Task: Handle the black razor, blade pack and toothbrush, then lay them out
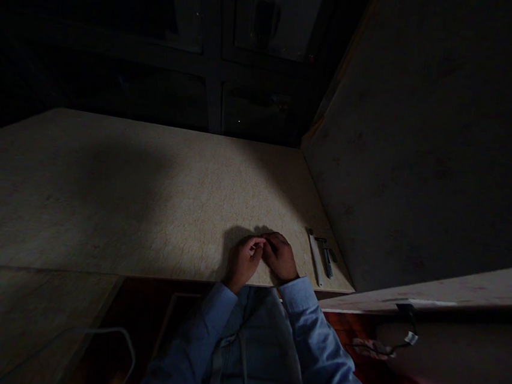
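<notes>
My left hand (244, 262) and my right hand (280, 256) meet over the near edge of a large pale board (146, 205). Both have their fingers curled and pinched together where they touch. Whatever sits between the fingertips is too small and too dark to name. Light blue sleeves (314, 336) cover both arms. The hands cast a shadow onto the board just behind them.
A thin white stick-like tool (316, 259) and a dark tool (327, 259) lie on the board to the right of my hands. An upright panel (424, 142) closes the right side. Lower right there is a small wired part (405, 339); lower left a white cable (101, 334).
</notes>
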Available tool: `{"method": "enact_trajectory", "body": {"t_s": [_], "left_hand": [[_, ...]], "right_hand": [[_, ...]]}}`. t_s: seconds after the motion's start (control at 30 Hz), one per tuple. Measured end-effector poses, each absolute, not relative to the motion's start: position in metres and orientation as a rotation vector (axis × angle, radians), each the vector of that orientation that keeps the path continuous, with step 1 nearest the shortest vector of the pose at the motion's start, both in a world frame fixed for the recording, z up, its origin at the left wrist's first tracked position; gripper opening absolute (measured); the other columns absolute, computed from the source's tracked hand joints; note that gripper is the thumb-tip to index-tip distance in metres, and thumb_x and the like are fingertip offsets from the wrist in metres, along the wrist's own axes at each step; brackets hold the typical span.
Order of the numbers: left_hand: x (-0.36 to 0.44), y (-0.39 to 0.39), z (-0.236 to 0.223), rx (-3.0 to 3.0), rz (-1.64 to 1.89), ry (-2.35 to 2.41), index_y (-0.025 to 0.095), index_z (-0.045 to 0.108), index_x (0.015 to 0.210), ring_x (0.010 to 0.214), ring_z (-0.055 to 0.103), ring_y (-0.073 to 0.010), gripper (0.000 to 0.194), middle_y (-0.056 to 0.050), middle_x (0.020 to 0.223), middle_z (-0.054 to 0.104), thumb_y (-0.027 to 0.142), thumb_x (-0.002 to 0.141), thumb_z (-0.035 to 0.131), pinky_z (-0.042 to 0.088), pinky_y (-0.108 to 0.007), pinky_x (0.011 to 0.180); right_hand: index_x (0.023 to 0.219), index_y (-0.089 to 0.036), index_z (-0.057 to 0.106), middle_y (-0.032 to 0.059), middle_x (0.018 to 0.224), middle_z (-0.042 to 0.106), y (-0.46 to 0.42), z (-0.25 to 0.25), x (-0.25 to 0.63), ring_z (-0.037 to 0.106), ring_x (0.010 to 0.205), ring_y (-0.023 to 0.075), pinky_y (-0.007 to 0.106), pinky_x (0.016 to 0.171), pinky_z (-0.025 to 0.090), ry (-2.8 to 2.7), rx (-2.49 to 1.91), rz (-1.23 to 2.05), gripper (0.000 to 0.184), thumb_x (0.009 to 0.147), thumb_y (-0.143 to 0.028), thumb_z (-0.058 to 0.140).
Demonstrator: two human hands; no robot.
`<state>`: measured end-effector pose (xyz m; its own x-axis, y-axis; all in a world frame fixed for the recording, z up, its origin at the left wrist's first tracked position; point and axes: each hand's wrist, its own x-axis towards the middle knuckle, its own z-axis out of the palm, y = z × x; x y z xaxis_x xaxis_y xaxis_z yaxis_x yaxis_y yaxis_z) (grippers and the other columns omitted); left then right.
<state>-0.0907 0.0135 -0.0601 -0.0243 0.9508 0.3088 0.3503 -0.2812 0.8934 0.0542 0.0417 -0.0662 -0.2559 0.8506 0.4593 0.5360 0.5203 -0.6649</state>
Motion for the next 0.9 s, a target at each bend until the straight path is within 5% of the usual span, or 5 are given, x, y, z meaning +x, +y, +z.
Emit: {"method": "enact_trajectory", "body": {"t_s": [0.63,0.9], "left_hand": [[-0.104,-0.019,-0.06,1.711,1.438,1.32,0.018,0.071,0.103,0.099,0.069,-0.0184,0.022,-0.009,0.106,0.074,0.021,0.095,0.051,0.056,-0.031,0.085],[-0.148,-0.094,-0.043,1.68,1.152,1.504,0.023,0.073,0.106,0.101,0.071,-0.0188,0.023,-0.005,0.107,0.075,0.032,0.098,0.053,0.057,-0.034,0.094]], "right_hand": [[0.099,-0.02,0.074,0.0094,0.097,0.071,0.021,-0.049,0.054,0.067,0.094,0.0201,0.034,0.084,0.055,-1.879,-1.096,0.566,0.023,0.098,-0.032,0.054],[0.1,-0.022,0.075,0.0062,0.095,0.072,-0.021,-0.033,0.068,0.069,0.089,0.0163,0.028,0.078,0.057,-1.854,-1.064,0.572,0.018,0.097,-0.022,0.057]]}}
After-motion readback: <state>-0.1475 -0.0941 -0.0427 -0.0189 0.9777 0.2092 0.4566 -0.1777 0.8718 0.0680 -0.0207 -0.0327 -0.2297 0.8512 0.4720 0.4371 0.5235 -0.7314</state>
